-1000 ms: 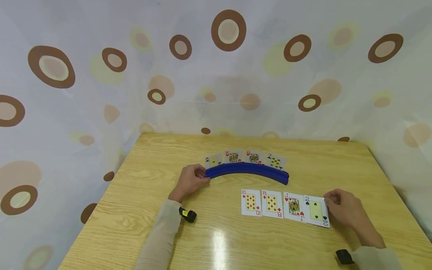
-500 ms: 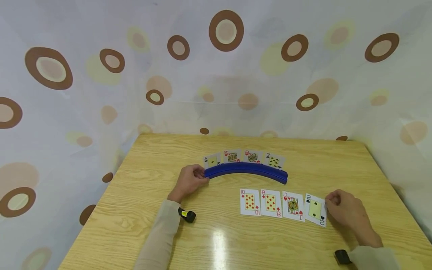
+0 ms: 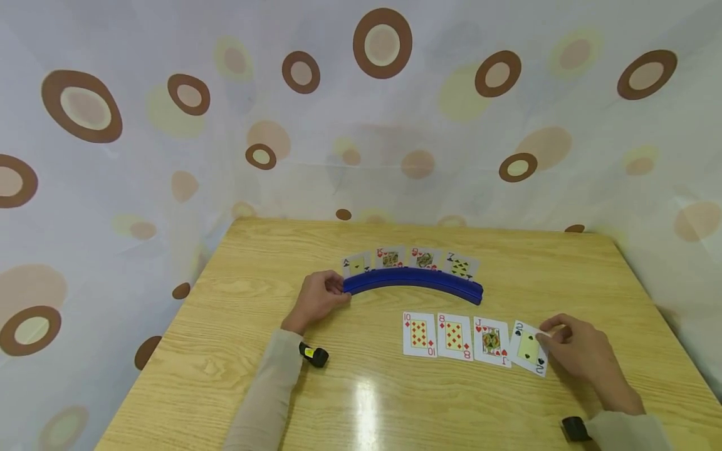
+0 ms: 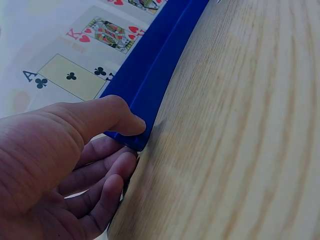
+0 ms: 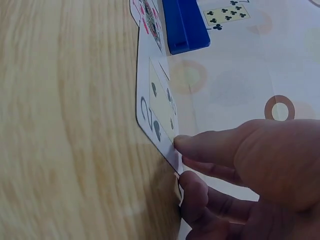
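Blue rack point(image 3: 413, 285) sits mid-counter point(image 3: 237, 376) with four cards standing in it, left hand point(image 3: 318, 300) gripping its left end, thumb on top, fingers under. Right hand point(image 3: 581, 354) pinches the 2 of spades point(image 3: 529, 348), last of a four-card row toward the counter's right edge, one edge lifted. Pickup step, likely; next needs a clean lift clear of the jack point(image 3: 491, 341).

You're wearing pale beige long sleeves; your left sleeve point(image 3: 265, 394) carries a small black wrist unit point(image 3: 313, 354) with a yellow mark, and another black unit point(image 3: 575, 428) sits by your right cuff.
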Demonstrator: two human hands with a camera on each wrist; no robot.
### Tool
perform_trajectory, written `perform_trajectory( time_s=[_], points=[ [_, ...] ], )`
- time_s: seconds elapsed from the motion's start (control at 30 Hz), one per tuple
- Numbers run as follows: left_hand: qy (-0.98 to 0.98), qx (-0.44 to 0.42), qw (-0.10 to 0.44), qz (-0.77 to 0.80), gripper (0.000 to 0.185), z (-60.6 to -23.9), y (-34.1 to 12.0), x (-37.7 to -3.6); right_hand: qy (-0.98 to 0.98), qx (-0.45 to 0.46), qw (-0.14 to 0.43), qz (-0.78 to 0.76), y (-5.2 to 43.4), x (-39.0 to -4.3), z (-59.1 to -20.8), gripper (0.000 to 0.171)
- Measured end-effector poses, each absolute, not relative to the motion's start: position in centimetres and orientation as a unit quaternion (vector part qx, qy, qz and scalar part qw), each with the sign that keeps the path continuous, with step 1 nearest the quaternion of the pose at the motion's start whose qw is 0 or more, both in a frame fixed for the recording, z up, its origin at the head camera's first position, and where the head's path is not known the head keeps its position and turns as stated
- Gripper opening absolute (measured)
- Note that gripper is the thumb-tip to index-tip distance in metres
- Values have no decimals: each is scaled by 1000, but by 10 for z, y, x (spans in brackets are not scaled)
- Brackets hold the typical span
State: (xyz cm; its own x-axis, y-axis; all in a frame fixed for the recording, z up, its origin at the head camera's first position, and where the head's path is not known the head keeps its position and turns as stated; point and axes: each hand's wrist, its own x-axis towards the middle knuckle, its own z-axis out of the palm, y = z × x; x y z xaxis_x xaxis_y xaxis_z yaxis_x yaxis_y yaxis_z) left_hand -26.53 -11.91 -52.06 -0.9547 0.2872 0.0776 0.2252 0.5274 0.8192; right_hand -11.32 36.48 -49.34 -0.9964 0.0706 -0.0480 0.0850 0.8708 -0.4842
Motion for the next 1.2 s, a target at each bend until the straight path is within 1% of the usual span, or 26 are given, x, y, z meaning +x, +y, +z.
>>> perform_trajectory(
  time_s=[0.17, 0.3, 0.4, 0.57, 0.67, 0.83, 1.0, 1.1, 1.2],
  points=[
    [874, 151, 33, 461, 24, -521, -119, -266, 968, 32, 9, -249, 363, -112, -493, 20],
    [873, 153, 31, 462, 24, -521, -119, -267, 968, 24, 11, -251, 363, -115, -491, 17],
    [871, 154, 32, 465, 25, -520, -119, -268, 965, 26, 2, -260, 363, -117, -490, 17],
    [871, 154, 32, 466, 25, -521, -120, -268, 956, 39, -52, -286, 356, -122, -492, 25],
    [871, 155, 31, 465, 25, -522, -120, -267, 952, 38, -80, -294, 349, -126, -489, 26],
    [870, 159, 29, 465, 24, -523, -119, -266, 946, 17, -111, -304, 335, -134, -481, 25],
    [870, 154, 30, 467, 24, -521, -119, -265, 934, -21, -160, -318, 320, -146, -473, 22],
    [870, 153, 30, 468, 23, -521, -119, -265, 925, -36, -182, -332, 310, -155, -469, 24],
    [870, 151, 31, 468, 23, -521, -120, -265, 919, -43, -192, -342, 301, -164, -468, 27]
  ],
)
